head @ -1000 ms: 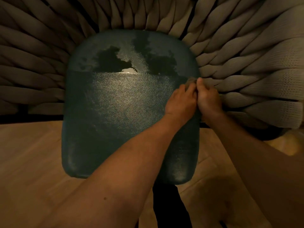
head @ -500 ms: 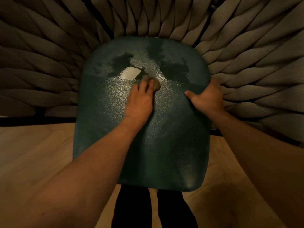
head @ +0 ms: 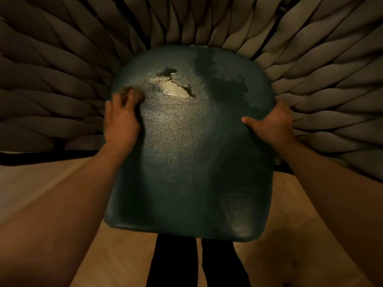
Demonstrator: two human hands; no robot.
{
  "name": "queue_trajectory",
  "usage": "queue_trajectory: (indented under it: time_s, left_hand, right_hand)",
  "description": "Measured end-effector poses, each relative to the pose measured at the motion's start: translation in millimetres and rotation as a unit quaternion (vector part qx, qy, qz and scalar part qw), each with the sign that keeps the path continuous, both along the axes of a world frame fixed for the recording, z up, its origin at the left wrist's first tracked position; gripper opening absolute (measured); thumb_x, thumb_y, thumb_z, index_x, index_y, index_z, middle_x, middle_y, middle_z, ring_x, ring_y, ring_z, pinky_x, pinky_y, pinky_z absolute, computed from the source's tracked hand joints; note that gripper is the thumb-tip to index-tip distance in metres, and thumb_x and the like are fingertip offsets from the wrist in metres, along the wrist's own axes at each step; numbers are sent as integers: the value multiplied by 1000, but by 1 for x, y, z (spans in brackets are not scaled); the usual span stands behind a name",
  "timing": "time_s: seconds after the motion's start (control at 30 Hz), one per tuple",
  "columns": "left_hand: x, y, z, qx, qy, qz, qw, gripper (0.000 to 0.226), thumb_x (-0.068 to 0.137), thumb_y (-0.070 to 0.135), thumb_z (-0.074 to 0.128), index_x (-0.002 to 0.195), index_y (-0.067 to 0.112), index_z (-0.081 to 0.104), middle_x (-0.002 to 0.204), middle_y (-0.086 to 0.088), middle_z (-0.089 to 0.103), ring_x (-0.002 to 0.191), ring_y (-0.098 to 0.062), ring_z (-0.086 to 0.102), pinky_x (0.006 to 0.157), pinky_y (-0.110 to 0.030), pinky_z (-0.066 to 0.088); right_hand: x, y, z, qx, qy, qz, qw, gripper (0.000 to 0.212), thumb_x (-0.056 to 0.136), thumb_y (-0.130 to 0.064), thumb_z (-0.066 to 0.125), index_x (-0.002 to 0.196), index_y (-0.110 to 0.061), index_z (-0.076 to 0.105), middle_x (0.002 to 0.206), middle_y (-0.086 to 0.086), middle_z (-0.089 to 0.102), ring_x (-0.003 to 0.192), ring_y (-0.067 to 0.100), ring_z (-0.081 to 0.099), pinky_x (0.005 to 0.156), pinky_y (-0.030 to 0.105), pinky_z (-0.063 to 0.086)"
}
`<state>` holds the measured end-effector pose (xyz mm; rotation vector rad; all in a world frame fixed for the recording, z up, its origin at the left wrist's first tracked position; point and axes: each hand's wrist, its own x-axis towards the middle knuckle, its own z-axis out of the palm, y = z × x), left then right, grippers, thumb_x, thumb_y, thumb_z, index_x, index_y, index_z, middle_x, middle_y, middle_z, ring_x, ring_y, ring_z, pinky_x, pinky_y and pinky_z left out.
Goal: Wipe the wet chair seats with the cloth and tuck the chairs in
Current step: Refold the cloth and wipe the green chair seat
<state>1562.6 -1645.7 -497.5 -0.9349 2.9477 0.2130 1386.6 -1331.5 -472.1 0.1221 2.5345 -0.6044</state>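
1. Since half a second ago, when near the seat's middle, now swept with the cloth (head: 132,95) to the left rear edge of the chair seat (head: 186,162); left hand (head: 121,119) curled over it, pressing.
2. Right hand (head: 271,123) gripping the seat's right edge, thumb on top.
3. Likely mid-wipe: wet patches (head: 178,91) left across the rear.
4. Pebbled dark-green surface; thick woven backrest (head: 310,69) around; wood floor (head: 51,193) below.

Cloth (head: 132,95) now (left hand (head: 121,123)) at seat's (head: 186,162) left edge
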Motion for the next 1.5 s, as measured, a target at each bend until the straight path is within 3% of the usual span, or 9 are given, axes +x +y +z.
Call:
queue_trajectory:
  time_s: [0.27, 0.47, 0.6, 0.8, 1.0, 1.13, 1.27, 1.43, 1.5]
  left_hand:
    - [2, -25, 1, 55, 80, 116, 989, 49, 78, 7, 39, 122, 11, 60, 115, -24, 48, 96, -42, 52, 89, -44, 45]
    - [-15, 5, -1, 108, 124, 76, 983, 54, 77, 4, 38, 126, 6, 60, 114, -23, 52, 101, -36, 53, 90, -34, 42]
    - [-37, 50, -7, 139, 126, 20, 982, 49, 82, 3, 38, 126, 4, 60, 119, -23, 54, 101, -40, 53, 90, -39, 47]
    - [-70, 115, -8, 177, 107, -28, 978, 41, 98, 11, 42, 137, 5, 51, 140, -17, 45, 116, -34, 47, 102, -41, 42]
    - [-104, 184, -4, 204, 87, -74, 972, 49, 93, 6, 48, 142, 10, 46, 142, -11, 44, 114, -33, 46, 97, -40, 43]
    - [-130, 244, -3, 212, 60, -139, 965, 51, 93, 10, 48, 144, 13, 43, 144, -8, 41, 111, -30, 44, 95, -35, 38]
    - [-145, 278, -1, 218, 107, -221, 945, 26, 82, 16, 62, 107, 12, 69, 107, -5, 64, 93, -20, 49, 75, -32, 44]
    - [-146, 264, -14, 195, 15, -279, 940, 38, 96, 13, 42, 131, 10, 56, 133, -7, 49, 102, -30, 50, 84, -40, 47]
    - [-144, 254, -6, 181, 3, -292, 939, 40, 98, 11, 39, 136, 12, 52, 138, -5, 45, 104, -29, 49, 86, -37, 47]
  right_hand:
    - [-7, -3, 9, -26, -29, -52, 998, 84, 73, -48, 88, 137, -10, 48, 139, 12, 56, 126, 32, 56, 104, 48, 50]
    - [-10, -9, 20, -108, -58, -192, 974, 69, 98, -65, 47, 145, -14, 51, 149, 10, 52, 135, 33, 50, 109, 38, 39]
    - [-12, -8, 24, -142, -69, -259, 953, 82, 97, -75, 26, 153, -18, 44, 156, 9, 45, 141, 32, 44, 118, 48, 35]
    - [-22, 18, -14, -198, -92, -316, 923, 152, 21, -114, 22, 146, -32, 53, 146, 1, 57, 129, 26, 57, 110, 49, 45]
    - [-27, 30, -31, -212, -99, -321, 918, 153, 19, -115, 22, 140, -29, 60, 144, 4, 60, 129, 28, 58, 111, 52, 44]
    - [-21, 18, 3, -242, -110, -316, 911, 114, 50, -108, 29, 121, -29, 70, 129, 1, 68, 119, 25, 65, 106, 47, 50]
    - [-20, 13, 15, -267, -120, -256, 921, 56, 102, -66, 31, 92, -25, 68, 96, -2, 73, 99, 17, 70, 101, 41, 53]
    - [-21, 18, 7, -250, -88, -203, 943, 55, 93, -68, 38, 86, -23, 69, 99, 3, 74, 102, 24, 71, 100, 50, 54]
    - [-20, 17, 8, -229, -85, -174, 954, 62, 84, -74, 42, 104, -21, 68, 108, 5, 72, 104, 24, 69, 101, 51, 53]
